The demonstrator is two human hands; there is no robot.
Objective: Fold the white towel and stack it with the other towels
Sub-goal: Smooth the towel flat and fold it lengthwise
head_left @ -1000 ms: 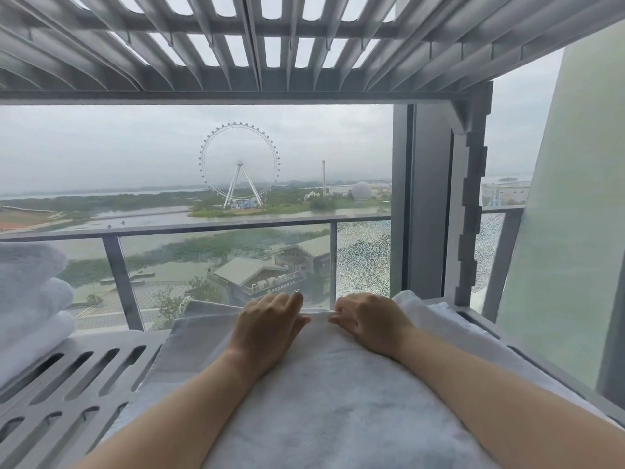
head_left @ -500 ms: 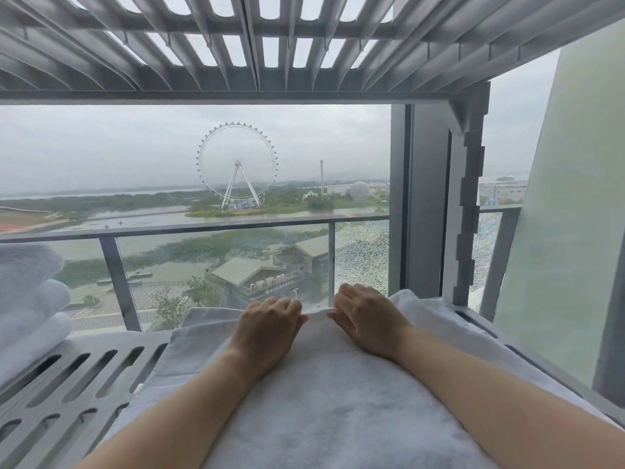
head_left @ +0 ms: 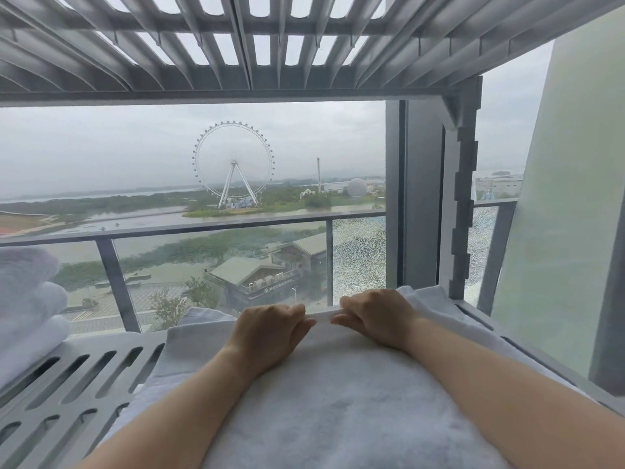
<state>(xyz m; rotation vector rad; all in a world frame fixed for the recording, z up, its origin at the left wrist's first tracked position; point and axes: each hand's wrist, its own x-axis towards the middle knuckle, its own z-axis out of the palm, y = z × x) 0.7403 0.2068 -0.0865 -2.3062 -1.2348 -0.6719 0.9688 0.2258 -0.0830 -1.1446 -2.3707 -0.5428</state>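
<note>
1. White towel (head_left: pixel 338 401) lies spread on the slatted shelf (head_left: pixel 67 377), beneath both forearms.
2. Left hand (head_left: pixel 270 333) and right hand (head_left: pixel 378 316), close together, curl their fingers round its far edge and grip it.
3. Held only at mid-edge, the corners may sag, so the fold could come out crooked.
4. Stacked towels (head_left: pixel 27 299) sit well apart at the left; a loose fold could slump there.

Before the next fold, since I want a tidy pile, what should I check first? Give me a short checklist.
1. Left hand grips the towel at its far edge: ok.
2. Right hand grips the same edge: ok.
3. The towel's top layer lies smooth: ok.
4. The towel's near edge is lined up: cannot tell, it is out of view.
5. Bare shelf shows between the towel and the stack on the left: ok.
</note>
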